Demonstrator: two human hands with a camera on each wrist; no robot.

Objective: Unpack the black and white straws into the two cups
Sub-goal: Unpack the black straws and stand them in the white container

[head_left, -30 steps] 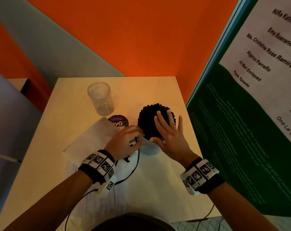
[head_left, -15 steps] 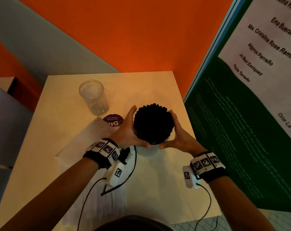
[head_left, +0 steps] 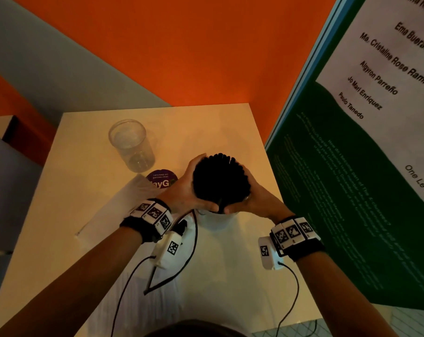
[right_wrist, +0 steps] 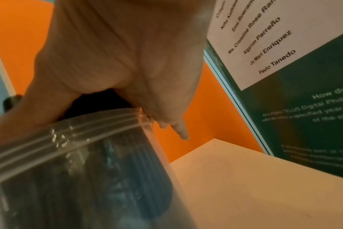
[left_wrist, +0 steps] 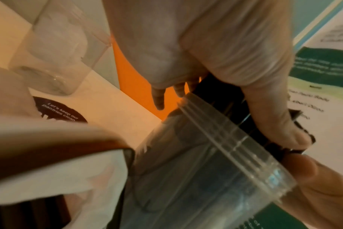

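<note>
Black straws (head_left: 219, 181) upright in cup (left_wrist: 215, 167), both hands (head_left: 181, 194) around them

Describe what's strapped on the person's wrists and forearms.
Bare forearms, no sleeves. Each wrist carries a black band faced with white square tiles printed with black fiducial markers. A small white camera box with its own marker hangs beneath each wrist, trailing a thin black cable. Hands bare.
</note>
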